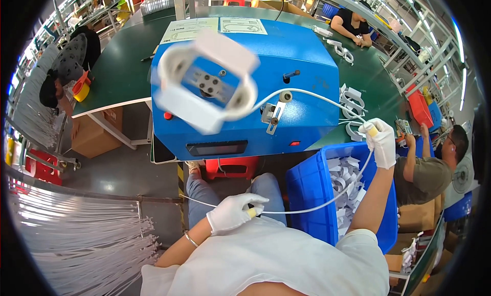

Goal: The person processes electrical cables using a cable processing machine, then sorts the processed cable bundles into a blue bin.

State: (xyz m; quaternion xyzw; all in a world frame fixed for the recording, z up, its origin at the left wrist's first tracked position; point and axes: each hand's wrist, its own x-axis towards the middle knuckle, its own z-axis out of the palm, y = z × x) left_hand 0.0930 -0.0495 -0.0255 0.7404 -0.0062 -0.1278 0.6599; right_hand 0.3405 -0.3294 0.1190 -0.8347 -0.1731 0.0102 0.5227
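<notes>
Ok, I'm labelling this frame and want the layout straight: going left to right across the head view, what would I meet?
Hanging white strands → left hand → right hand → co-worker in the olive top.

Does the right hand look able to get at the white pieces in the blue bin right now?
Probably yes: the right hand appears close to the blue bin, and its open top leaves the white pieces exposed. But the hand grips a white cable, which it would likely have to release first.
</notes>
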